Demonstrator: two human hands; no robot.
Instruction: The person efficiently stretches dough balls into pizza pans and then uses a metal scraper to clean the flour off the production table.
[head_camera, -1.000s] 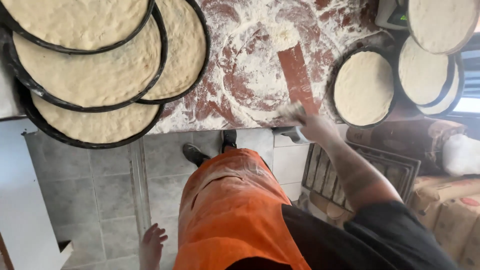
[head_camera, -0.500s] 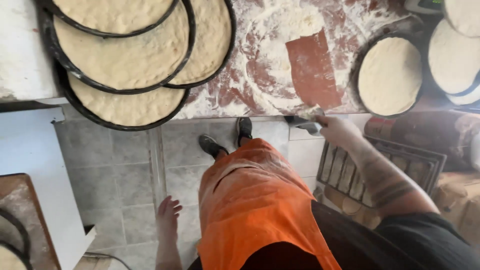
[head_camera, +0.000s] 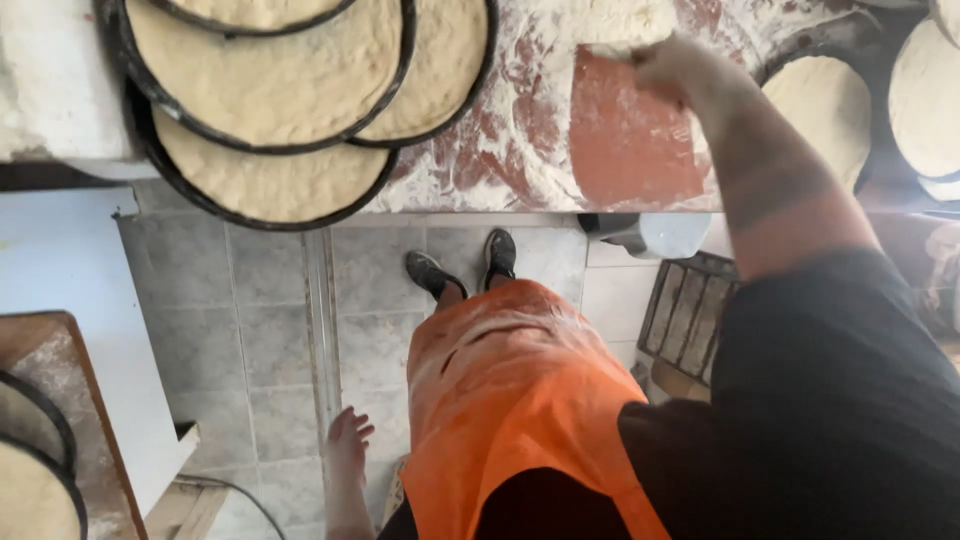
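Right hand moved up — scraper floury, pale

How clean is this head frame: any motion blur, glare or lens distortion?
Head view: the right hand on the floured counter is motion-smeared; the dough pans and orange apron look sharper; daylight is soft with no hard glare; wide-angle bending shows at the edges.

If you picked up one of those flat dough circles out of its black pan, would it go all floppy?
Probably floppy: the dough round is thin and sags to fit its black pan. It looks soft, so it might stretch or tear. The flour on the counter suggests it is sticky.
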